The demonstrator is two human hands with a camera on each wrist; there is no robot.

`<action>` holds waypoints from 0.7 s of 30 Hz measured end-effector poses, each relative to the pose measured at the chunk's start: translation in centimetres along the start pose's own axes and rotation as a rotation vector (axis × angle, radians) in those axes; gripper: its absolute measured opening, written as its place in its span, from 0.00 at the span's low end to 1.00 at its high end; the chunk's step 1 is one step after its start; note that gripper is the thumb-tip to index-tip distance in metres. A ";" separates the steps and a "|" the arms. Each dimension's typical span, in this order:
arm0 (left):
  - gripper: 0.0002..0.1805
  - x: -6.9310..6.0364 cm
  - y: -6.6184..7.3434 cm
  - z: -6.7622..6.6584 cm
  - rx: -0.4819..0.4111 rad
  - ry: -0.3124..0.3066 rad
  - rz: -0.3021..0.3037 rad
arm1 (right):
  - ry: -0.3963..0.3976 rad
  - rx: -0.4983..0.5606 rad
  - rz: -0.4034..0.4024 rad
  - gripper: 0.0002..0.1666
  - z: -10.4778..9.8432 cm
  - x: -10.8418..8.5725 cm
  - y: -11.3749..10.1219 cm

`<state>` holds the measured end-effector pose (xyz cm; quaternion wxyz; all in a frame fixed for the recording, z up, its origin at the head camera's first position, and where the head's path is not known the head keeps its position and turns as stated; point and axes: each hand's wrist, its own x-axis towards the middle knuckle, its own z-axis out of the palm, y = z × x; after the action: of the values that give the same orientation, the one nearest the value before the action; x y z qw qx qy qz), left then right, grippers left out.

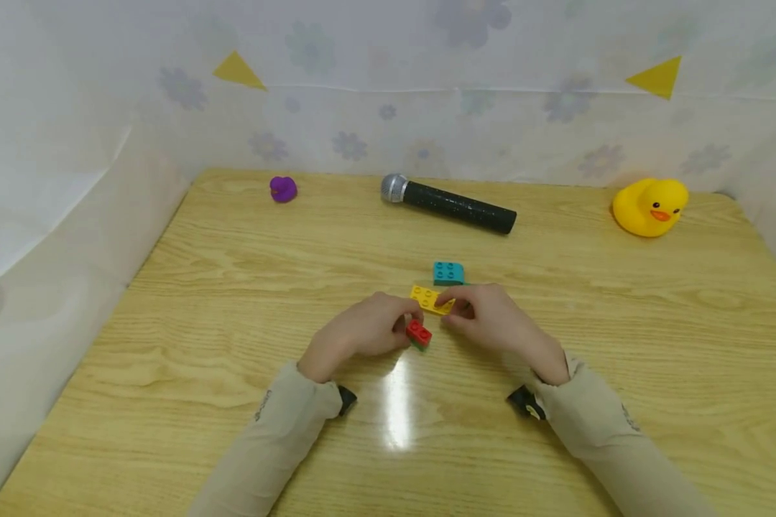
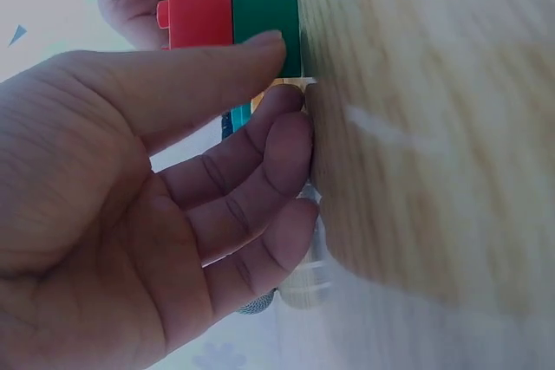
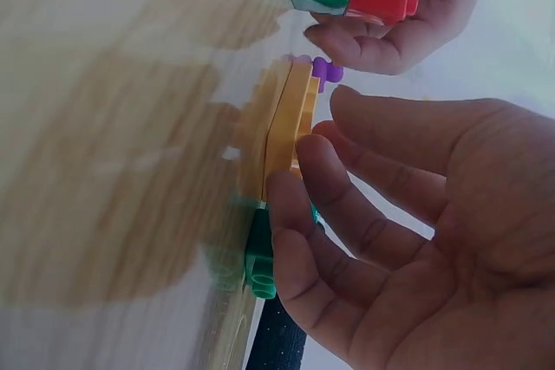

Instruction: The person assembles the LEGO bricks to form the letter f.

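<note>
My left hand (image 1: 370, 327) pinches a small stack of toy building bricks, a red brick (image 1: 419, 332) on top of a green brick (image 2: 260, 10). The thumb lies along the green one in the left wrist view. Just beyond lies a flat yellow brick (image 1: 425, 296) with studs up. At its right end is my right hand (image 1: 494, 319), fingers loosely bent, thumb apart from the yellow brick; whether the fingertips touch it I cannot tell. A teal brick (image 1: 449, 273) sits behind the yellow one. Another green brick (image 3: 260, 253), partly hidden by the right fingers, shows in the right wrist view.
Along the back of the wooden table (image 1: 233, 301) are a small purple duck (image 1: 283, 189), a black microphone (image 1: 455, 205) with a silver head, and a big yellow duck (image 1: 649, 208). A flower-patterned curtain (image 1: 388, 86) hangs behind the table.
</note>
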<state>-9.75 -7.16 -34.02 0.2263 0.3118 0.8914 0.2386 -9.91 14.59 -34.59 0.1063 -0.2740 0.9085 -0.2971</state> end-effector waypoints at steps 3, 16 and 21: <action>0.18 -0.1 0.3 -0.1 -0.018 0.001 -0.030 | 0.006 -0.004 0.005 0.10 -0.1 -0.1 -0.1; 0.22 -0.2 1.4 0.7 -0.027 0.065 -0.108 | 0.018 -0.009 -0.018 0.07 0.0 -0.1 0.0; 0.15 0.1 1.1 0.7 0.023 0.083 -0.055 | 0.019 -0.007 -0.020 0.06 0.0 -0.1 0.1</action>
<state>-8.88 -6.11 -33.96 0.1919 0.2799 0.9109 0.2347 -9.85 14.72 -34.59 0.0939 -0.2808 0.9076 -0.2976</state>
